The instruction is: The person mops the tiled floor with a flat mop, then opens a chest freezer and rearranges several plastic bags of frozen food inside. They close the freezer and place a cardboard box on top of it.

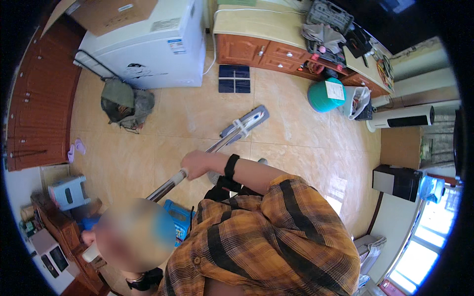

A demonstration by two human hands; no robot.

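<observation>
A flat mop (245, 122) with a grey-blue rectangular pad lies pad-down on the tiled floor ahead of me. Its metal pole slants back toward my lower left. My right hand (196, 164), a black band on its wrist, is wrapped round the pole about midway. Close to the white upper end of the handle is my left hand (89, 238), its fingers curled there. A blurred round patch hides most of that hand and the stretch of pole beside it.
A grey-green bag (127, 106) on a folding trolley stands by the white chest freezer (163, 59). A dark square floor panel (234, 79) lies ahead. Right of it are a teal drum (326, 96) and a white bag (356, 101). A blue stool (177, 217) is close by.
</observation>
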